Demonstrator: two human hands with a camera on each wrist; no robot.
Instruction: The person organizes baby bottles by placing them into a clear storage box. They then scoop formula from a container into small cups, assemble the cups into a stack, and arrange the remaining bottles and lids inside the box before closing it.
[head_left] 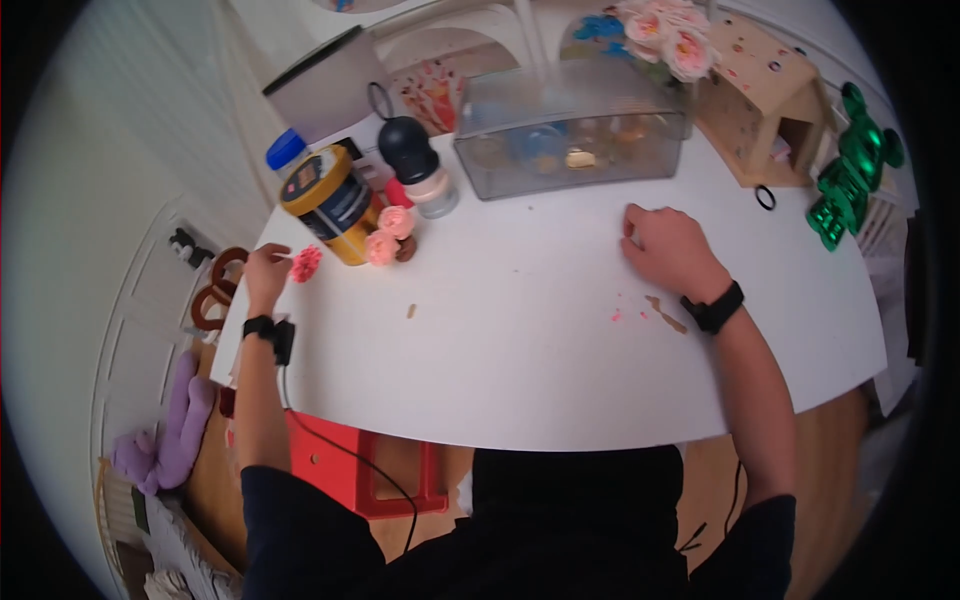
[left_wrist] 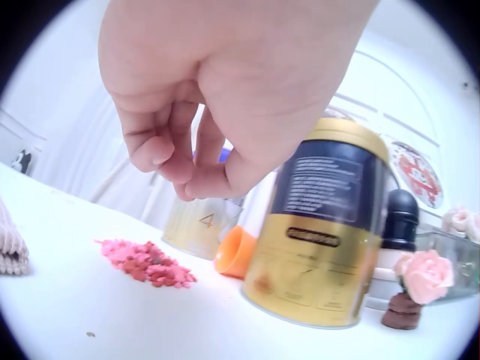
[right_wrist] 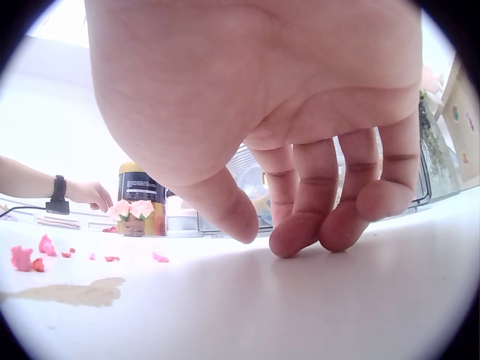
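My left hand [head_left: 267, 275] hovers at the table's left side, thumb and fingertips drawn together. Nothing shows between them in the left wrist view. Just below it lies a heap of small pink and red bits [left_wrist: 146, 264]. To its right stands a gold and navy tin [left_wrist: 311, 232], with an orange cup-shaped piece [left_wrist: 235, 253] beside it. Over on the right, my right hand [head_left: 672, 245] rests with loosely curled fingers, fingertips at the tabletop and no object in them. Near its wrist are scattered pink crumbs [right_wrist: 24, 259] and a flat brownish strip [right_wrist: 79, 292].
Behind the tin are a blue-capped container [head_left: 287, 150] and a dark-topped bottle [head_left: 408, 150]. Pink roses [head_left: 382, 247] sit in front. A translucent grey box [head_left: 570, 165], wooden house [head_left: 755, 90] and shiny green figure [head_left: 852, 175] line the back. A cable [head_left: 350, 460] trails from the left wrist.
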